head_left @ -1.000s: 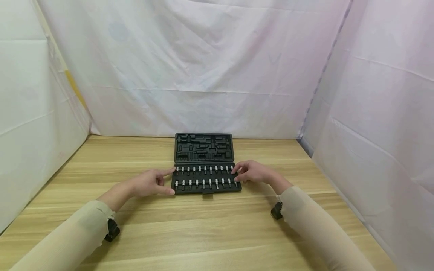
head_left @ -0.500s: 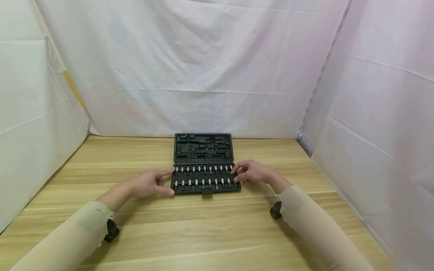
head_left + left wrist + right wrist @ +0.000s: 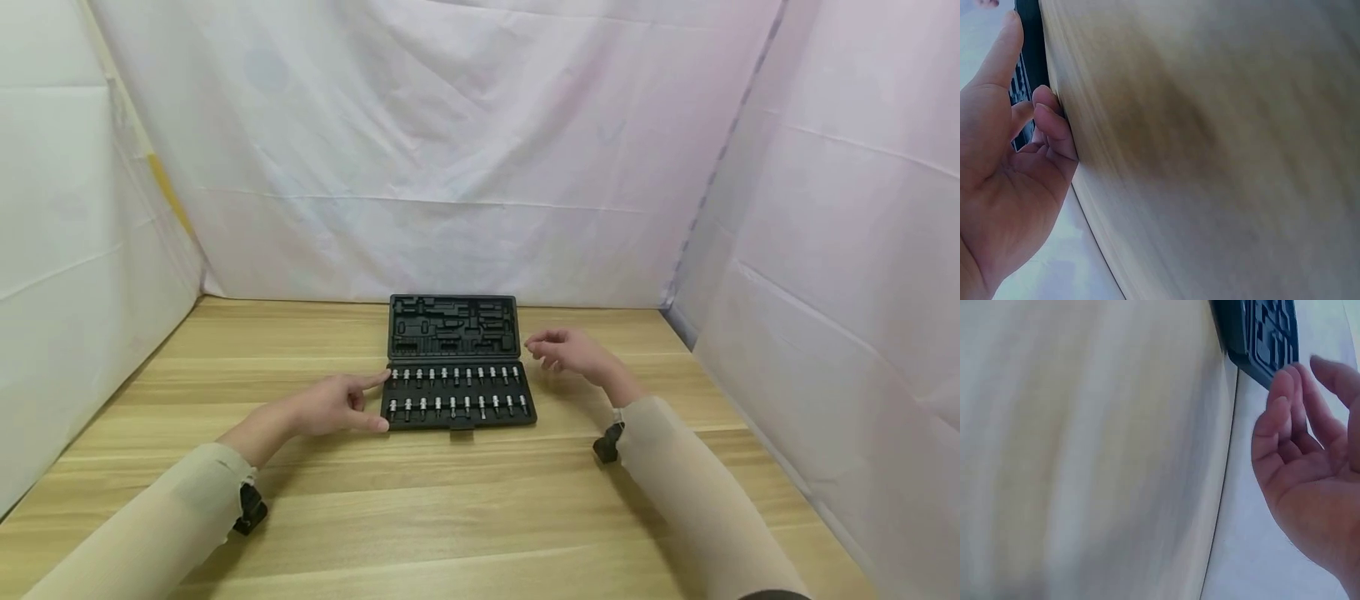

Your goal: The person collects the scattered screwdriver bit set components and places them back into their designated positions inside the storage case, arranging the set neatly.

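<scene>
A black plastic bit socket case (image 3: 453,390) lies open on the table, its moulded lid (image 3: 453,327) tilted back at the far side. Two rows of silver bit sockets (image 3: 453,405) stand in the near half. My left hand (image 3: 330,406) rests at the case's left side, index fingertip on the left edge and thumb at the front left corner; its other fingers are bent underneath. My right hand (image 3: 573,353) hovers beside the lid's right edge, apart from the case, fingers loosely bent with nothing held. In the right wrist view the lid's corner (image 3: 1260,347) shows beyond those fingers.
The wooden table (image 3: 450,517) reaches back to a white cloth wall (image 3: 435,208), with cloth on the left and right too. A latch tab (image 3: 462,423) sticks out from the case's front. Dark wrist cameras (image 3: 250,508) hang under both sleeves.
My right hand has left the right end of the case's near half, moving up and back to beside the lid. My left hand and the case stay in place.
</scene>
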`<state>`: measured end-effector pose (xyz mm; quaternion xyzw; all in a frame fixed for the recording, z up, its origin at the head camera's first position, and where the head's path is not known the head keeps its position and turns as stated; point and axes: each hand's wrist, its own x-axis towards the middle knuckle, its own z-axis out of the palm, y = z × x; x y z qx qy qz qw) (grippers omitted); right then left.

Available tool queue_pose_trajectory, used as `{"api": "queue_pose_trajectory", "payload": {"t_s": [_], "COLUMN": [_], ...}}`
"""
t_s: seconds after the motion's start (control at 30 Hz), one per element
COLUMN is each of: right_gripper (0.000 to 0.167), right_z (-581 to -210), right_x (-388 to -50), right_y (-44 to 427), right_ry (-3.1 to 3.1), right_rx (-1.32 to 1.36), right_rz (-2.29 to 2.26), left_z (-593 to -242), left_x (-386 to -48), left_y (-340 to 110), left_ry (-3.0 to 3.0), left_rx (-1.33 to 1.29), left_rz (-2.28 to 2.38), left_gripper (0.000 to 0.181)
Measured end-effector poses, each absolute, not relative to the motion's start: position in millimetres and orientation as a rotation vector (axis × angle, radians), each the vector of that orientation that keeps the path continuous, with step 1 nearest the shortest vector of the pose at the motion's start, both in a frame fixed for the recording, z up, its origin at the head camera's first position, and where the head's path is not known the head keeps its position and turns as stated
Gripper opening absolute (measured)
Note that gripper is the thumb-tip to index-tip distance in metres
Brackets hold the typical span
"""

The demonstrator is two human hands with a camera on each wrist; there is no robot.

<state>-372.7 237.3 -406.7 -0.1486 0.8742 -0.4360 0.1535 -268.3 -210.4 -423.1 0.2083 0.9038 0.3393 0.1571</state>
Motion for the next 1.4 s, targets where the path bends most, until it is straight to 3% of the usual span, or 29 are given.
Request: {"api": "queue_pose_trajectory", "payload": {"t_s": [0.4,0.87,1.07,1.27,1.4], "right_gripper": [0.061,0.069,0.064,0.069,0.052], "right_z": [-414.2,-423.1,-414.5,-402.4,-396.4], "right_x": [-408.6,-412.6,-406.7,-395.6,-386.7], "right_y": [220.1,188.3,192.5,198.4,201.6], "right_ry": [2.476,2.314,2.139,2.062,2.070], "right_rx": [-0.268,-0.208,-0.238,-0.232,-0.261], "right_rz": [-1.560,-1.730,-1.920,-2.002,-1.998], "left_z": [-423.3,-421.9,-420.3,-418.4,-417.6], "left_x": [-269.8,-268.6,-270.4,-272.2,-273.1], "left_y": [-211.5,-209.9,-206.8,-205.3,-205.0], "left_ry": [2.591,2.586,2.586,2.592,2.592], "left_rx": [0.605,0.576,0.560,0.573,0.587], "left_rz": [0.973,0.966,0.948,0.931,0.925], "left_gripper": [0.102,0.102,0.102,0.102,0.101]}}
